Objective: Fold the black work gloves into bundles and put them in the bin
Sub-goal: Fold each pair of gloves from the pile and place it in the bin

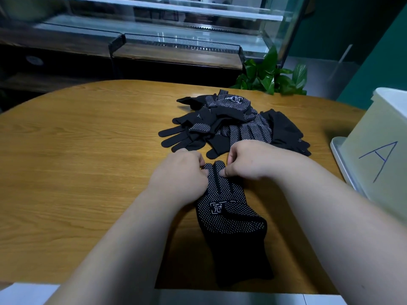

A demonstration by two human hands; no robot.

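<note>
A black work glove with white grip dots (229, 212) lies flat on the wooden table (88, 150), cuff toward me, fingers pointing away. My left hand (185, 172) pinches its finger end from the left side. My right hand (246, 159) pinches the finger end from the right, thumb on the dotted fabric. Just beyond my hands sits a loose pile of several more black gloves (226, 122). The white bin (378, 150), marked with a blue letter A, stands at the right edge of the table.
A green potted plant (271, 75) stands behind the table's far edge. Beyond it is a glass display case (176, 29). A flat white lid or tray (337, 150) lies under the bin. Bare wood stretches across the left half of the table.
</note>
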